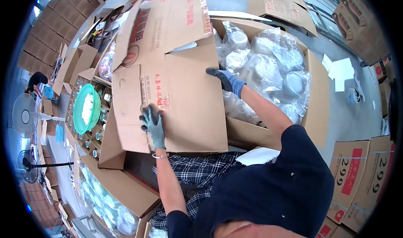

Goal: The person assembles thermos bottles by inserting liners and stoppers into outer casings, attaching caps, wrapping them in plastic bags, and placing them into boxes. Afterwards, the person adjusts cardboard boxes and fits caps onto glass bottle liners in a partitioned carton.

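Note:
A large flattened cardboard box (pixel 189 108) with red and black print lies in front of me. My left hand (pixel 153 122), in a grey-green glove with dark fingertips, rests on its face with the fingers spread. At the box's right edge is my right hand (pixel 226 79), in a blue-grey glove, its fingers closed on that edge. To the right stands an open carton (pixel 315 95) of clear plastic bags (pixel 262 72) holding round, pale items. The big box overlaps this carton's left side.
A green basin (pixel 96 108) with white pieces sits on bottles at left. An open carton (pixel 126 192) of bagged items is at lower left. Fans (pixel 25 116) stand far left, near a bending person (pixel 37 82). Sealed cartons (pixel 348 175) are stacked at right.

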